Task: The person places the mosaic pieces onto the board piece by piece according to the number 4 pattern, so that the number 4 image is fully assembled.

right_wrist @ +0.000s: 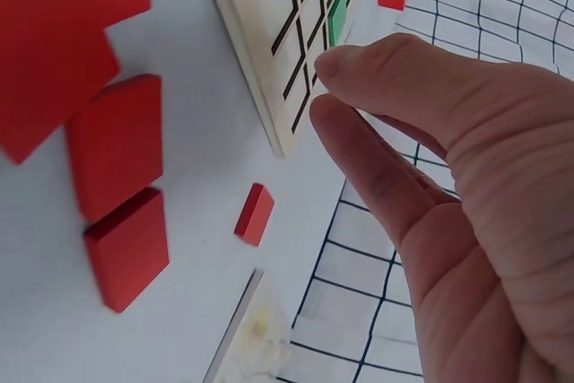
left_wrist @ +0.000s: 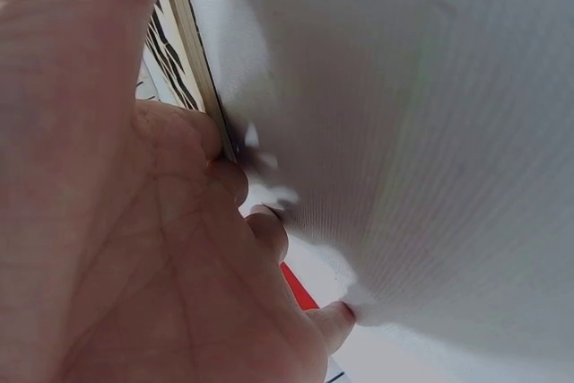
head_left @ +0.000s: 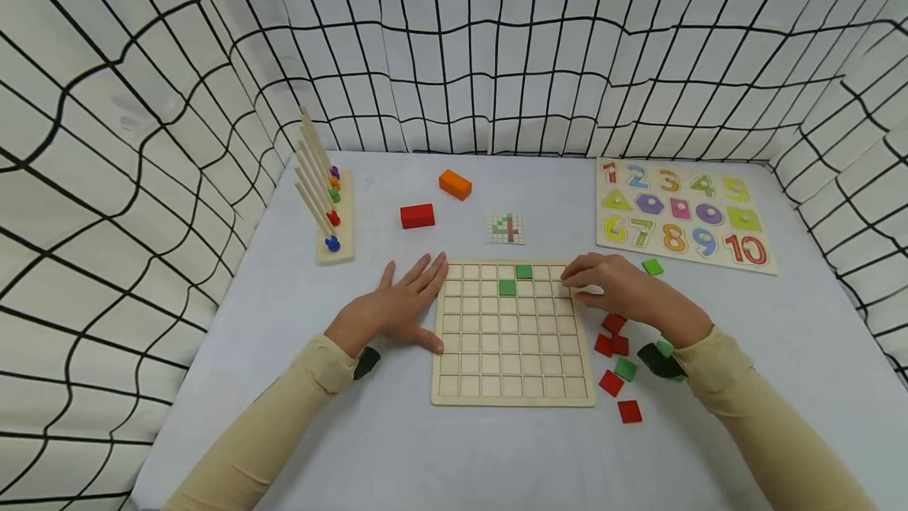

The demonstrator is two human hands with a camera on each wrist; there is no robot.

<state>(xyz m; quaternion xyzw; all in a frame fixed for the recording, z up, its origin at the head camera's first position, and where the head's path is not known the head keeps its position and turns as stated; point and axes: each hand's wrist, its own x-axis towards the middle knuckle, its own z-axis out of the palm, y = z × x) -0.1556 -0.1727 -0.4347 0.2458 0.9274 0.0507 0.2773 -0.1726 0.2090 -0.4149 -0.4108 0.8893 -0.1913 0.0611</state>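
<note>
A light wooden grid board [head_left: 507, 345] lies on the white table, with two green square tiles, an upper one [head_left: 523, 271] and a lower one [head_left: 507, 288], set diagonally near its far edge. My left hand [head_left: 397, 314] is spread at the board's left edge, thumb and fingertips touching it. Over the board's upper right corner is my right hand [head_left: 620, 286], thumb and fingers bent towards each other; the right wrist view shows a narrow gap and no tile between the fingertips. Loose red tiles [head_left: 612, 382] and green tiles [head_left: 626, 369] lie right of the board, some partly hidden by the right wrist.
Behind the board lie a small pattern card [head_left: 505, 229], a red block [head_left: 417, 216] and an orange block [head_left: 455, 184]. A pegged stand with coloured beads [head_left: 345, 235] is at left. The number and shape puzzle [head_left: 681, 211] sits back right. Black netting [head_left: 454, 54] encloses the table.
</note>
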